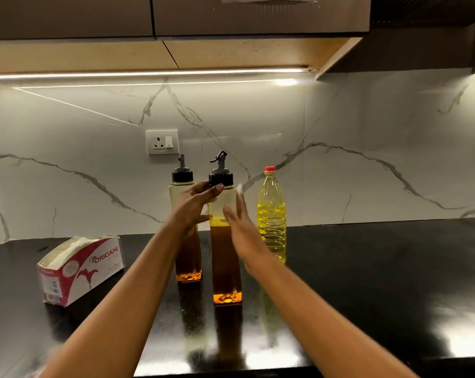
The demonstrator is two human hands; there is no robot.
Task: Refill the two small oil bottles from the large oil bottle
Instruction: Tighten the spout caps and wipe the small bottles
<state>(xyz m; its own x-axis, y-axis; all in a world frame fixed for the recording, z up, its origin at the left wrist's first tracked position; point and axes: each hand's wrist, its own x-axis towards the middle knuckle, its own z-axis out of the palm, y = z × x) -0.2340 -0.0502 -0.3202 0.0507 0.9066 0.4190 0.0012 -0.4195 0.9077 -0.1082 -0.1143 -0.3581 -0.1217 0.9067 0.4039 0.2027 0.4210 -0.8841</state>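
Two small square oil bottles with black pourer caps stand on the black counter. The nearer small bottle holds dark amber oil to about two thirds. The farther small bottle stands just behind and to its left, partly hidden by my left hand. My left hand grips the upper part of the nearer bottle, just under its cap. My right hand is blurred, fingers straight, beside the bottle's right face. The large clear bottle of yellow oil, red cap on, stands upright to the right.
A red and white tissue box lies on the counter to the left. A wall socket sits on the marble backsplash behind the bottles. Wall cabinets with a light strip hang overhead. The counter's front edge runs along the bottom.
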